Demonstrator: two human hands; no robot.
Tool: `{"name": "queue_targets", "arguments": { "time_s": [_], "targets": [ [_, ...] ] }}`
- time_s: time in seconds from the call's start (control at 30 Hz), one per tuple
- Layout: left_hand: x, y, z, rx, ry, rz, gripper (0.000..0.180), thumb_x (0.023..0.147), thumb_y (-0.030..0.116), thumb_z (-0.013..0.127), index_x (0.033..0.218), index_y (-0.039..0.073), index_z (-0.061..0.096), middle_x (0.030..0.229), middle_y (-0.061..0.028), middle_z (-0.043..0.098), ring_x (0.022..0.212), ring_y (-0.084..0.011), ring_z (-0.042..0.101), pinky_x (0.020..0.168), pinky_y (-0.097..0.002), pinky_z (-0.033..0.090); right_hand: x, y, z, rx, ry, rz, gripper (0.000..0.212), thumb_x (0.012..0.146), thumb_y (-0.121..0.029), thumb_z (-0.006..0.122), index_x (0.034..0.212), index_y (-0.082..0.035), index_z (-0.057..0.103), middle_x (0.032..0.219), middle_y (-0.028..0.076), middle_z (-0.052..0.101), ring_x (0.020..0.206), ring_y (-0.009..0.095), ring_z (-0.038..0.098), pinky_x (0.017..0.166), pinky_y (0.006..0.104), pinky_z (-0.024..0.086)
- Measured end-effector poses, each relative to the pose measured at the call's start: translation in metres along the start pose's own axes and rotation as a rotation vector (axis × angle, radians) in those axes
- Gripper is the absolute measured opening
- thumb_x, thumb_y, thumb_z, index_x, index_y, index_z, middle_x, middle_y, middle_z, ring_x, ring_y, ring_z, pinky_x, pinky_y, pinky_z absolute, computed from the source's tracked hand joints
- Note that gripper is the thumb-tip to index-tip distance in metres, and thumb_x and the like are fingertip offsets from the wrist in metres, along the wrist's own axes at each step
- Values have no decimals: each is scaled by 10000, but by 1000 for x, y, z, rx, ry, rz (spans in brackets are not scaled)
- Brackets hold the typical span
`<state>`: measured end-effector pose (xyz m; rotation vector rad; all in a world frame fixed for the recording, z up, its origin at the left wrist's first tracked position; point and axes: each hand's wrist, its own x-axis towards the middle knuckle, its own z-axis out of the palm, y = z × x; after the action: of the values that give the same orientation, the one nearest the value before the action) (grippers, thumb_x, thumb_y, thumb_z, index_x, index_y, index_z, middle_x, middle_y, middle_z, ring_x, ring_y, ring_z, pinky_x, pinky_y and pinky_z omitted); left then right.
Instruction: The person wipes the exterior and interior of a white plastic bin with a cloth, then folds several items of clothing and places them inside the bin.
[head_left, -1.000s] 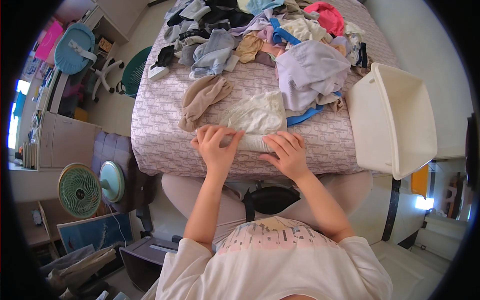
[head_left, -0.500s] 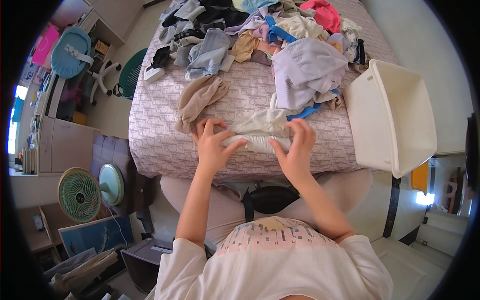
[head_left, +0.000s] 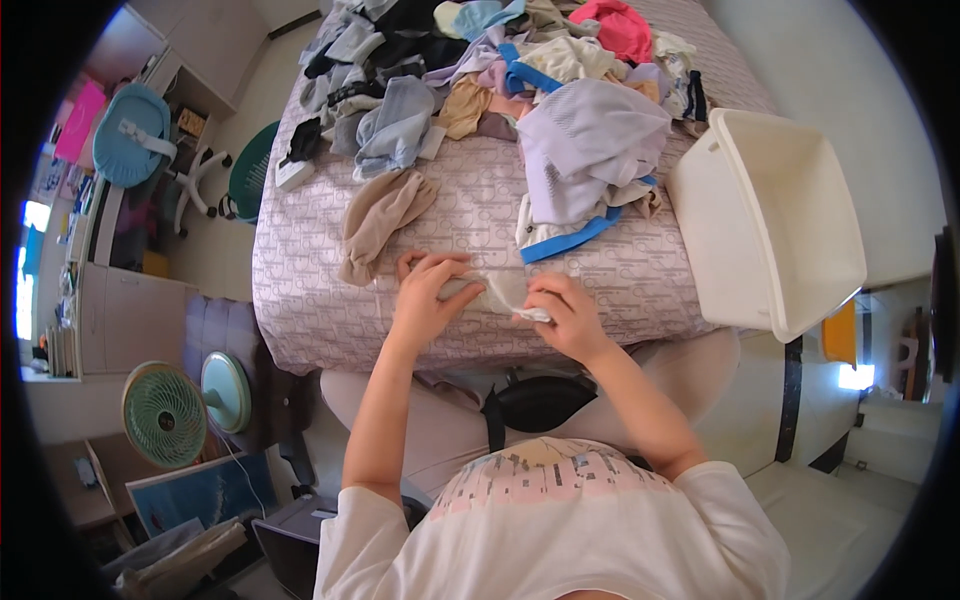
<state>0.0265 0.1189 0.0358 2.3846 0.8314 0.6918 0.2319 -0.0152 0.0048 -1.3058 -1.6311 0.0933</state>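
Just in front of me, a small white garment (head_left: 502,292) is bunched into a narrow bundle low over the bed's near edge. My left hand (head_left: 428,300) pinches its left end between thumb and fingers. At the right end, my right hand (head_left: 566,318) has its fingers curled round a white fold. Part of the garment is hidden by both hands. A beige, sock-like cloth (head_left: 385,222) lies just beyond my left hand. Farther off to the right rests a lavender knit garment (head_left: 590,140), over a white piece with a blue band (head_left: 568,240).
A heap of mixed clothes (head_left: 440,60) covers the far part of the patterned bedspread (head_left: 460,200). At the bed's right edge a cream plastic bin (head_left: 715,225) lies tilted, its mouth facing right. A green fan (head_left: 165,415) and a dark padded seat (head_left: 245,330) stand at left.
The white garment has gone from a wide, gathered strip to a smaller bundle. My right hand has moved left and nearer me, its fingers now curled in. The view has shifted slightly.
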Motion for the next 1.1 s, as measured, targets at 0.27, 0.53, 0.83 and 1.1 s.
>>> {"name": "queue_targets", "arguments": {
  "time_s": [0.27, 0.53, 0.83, 1.1],
  "targets": [
    [-12, 7, 28, -153, 154, 263, 260, 766, 85, 852, 932, 20, 663, 931, -145, 741, 812, -276, 692, 734, -363, 541, -15, 1, -38, -109, -13, -180, 172, 821, -23, 706, 951, -82, 610, 1231, 101, 670, 1080, 321, 645, 890, 409, 567],
    [76, 190, -8, -217, -12, 884, 492, 622, 218, 962, 811, 152, 513, 891, -70, 761, 764, -268, 732, 606, -335, 565, -13, -92, -206, 18, 62, 50, 394, 794, -68, 767, 1133, -86, 568, 1258, 93, 623, 962, 291, 672, 784, 413, 561],
    [278, 350, 64, -264, -562, 691, 590, 740, 146, 864, 1277, 84, 629, 1093, -139, 740, 969, -324, 715, 815, -373, 562, 63, -57, -373, -630, -52, 539, 506, 793, -128, 769, 1236, 39, 592, 1136, 192, 629, 1012, 335, 660, 797, 434, 556],
    [363, 318, 224, 304, -1177, 829, 568, 724, 101, 834, 1266, 116, 669, 1113, -134, 729, 1061, -319, 673, 916, -412, 518, 95, 108, -361, -553, -854, 1006, 488, 743, -244, 825, 1129, 25, 690, 998, 214, 730, 892, 335, 719, 739, 440, 581]
  ]
}}
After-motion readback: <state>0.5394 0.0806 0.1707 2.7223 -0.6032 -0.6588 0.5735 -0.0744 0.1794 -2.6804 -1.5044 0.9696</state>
